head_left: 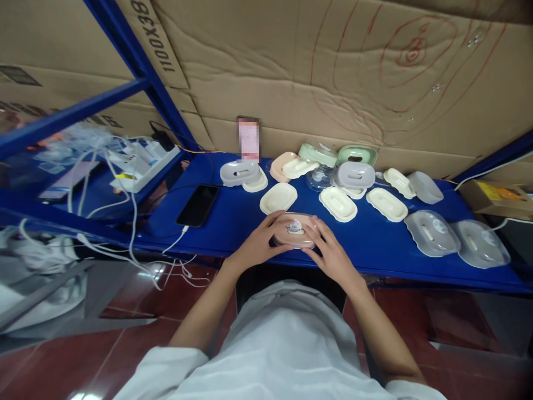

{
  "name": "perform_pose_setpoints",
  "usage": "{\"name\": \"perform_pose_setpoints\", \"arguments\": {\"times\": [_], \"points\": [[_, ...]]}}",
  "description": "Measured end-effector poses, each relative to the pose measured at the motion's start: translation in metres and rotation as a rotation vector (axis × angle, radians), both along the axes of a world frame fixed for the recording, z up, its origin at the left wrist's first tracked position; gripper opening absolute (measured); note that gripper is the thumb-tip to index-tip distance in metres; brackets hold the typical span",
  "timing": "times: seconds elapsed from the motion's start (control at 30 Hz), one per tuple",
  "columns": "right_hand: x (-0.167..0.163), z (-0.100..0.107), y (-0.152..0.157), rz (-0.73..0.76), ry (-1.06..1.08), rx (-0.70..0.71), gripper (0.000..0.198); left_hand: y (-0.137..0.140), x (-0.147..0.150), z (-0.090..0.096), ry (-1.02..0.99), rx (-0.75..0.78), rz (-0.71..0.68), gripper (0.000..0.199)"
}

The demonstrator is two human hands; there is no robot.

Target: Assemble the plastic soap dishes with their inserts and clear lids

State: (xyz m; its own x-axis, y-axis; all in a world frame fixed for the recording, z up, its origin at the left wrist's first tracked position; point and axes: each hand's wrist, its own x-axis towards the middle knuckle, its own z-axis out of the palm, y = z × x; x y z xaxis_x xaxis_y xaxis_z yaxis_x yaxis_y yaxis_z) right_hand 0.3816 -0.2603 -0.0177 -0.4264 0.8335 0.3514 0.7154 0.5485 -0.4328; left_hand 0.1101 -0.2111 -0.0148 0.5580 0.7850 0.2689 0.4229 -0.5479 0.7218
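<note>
Between my two hands at the front edge of the blue table is a pink oval soap box under a clear lid with a round sticker. My left hand wraps its left end, thumb low and fingers on top. On the other end, my right hand grips it with fingers over the lid. Just behind lies a cream oval tray. More cream trays, one at the middle and another to its right, rest farther right.
Grey, green and peach soap box parts stand along the back. Two lidded boxes sit at the right. A black phone lies left, near white cables and a power strip. A propped phone leans on the cardboard.
</note>
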Motion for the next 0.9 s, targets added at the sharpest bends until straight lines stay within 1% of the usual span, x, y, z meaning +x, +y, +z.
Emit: {"name": "perform_pose_setpoints", "arguments": {"times": [0.2,0.27,0.3,0.33,0.37,0.43,0.5,0.53,0.57,0.6,0.67,0.77,0.83,0.9], "points": [[0.006,-0.001,0.001,0.018,0.042,-0.042,0.072,-0.007,-0.002,0.01,-0.004,-0.016,-0.033,0.068],[0.006,-0.003,0.001,0.012,0.053,-0.057,0.073,-0.002,-0.009,0.011,0.0,0.018,-0.048,0.069],[0.007,-0.004,0.001,0.008,0.058,-0.058,0.073,0.003,-0.015,0.012,0.007,0.049,-0.033,0.068],[0.007,-0.004,0.001,0.005,0.061,-0.058,0.072,0.011,-0.022,0.012,0.022,0.088,0.004,0.065],[0.007,-0.005,0.001,0.001,0.063,-0.059,0.072,0.021,-0.031,0.012,0.042,0.132,0.072,0.061],[0.006,-0.005,0.001,-0.002,0.06,-0.064,0.071,0.047,-0.05,0.015,0.114,0.222,0.28,0.053],[0.006,-0.004,0.001,-0.004,0.057,-0.072,0.07,0.074,-0.068,0.018,0.241,0.292,0.498,0.051],[0.007,-0.004,0.001,-0.004,0.058,-0.072,0.07,0.086,-0.076,0.02,0.32,0.313,0.586,0.052],[0.006,-0.004,0.001,-0.005,0.059,-0.073,0.07,0.096,-0.082,0.021,0.4,0.321,0.643,0.052],[0.006,-0.004,0.001,-0.004,0.06,-0.075,0.07,0.104,-0.086,0.022,0.468,0.316,0.673,0.05],[0.005,-0.004,0.001,0.0,0.058,-0.081,0.072,0.113,-0.091,0.022,0.562,0.299,0.682,0.046],[0.004,0.0,-0.001,-0.002,0.058,-0.068,0.072,0.112,-0.09,0.019,0.601,0.301,0.666,0.039],[0.006,0.006,-0.006,-0.018,0.07,-0.008,0.069,0.105,-0.088,0.016,0.596,0.321,0.663,0.033],[0.013,0.015,-0.015,-0.06,0.078,0.107,0.065,0.093,-0.087,0.012,0.566,0.346,0.647,0.028]]}}
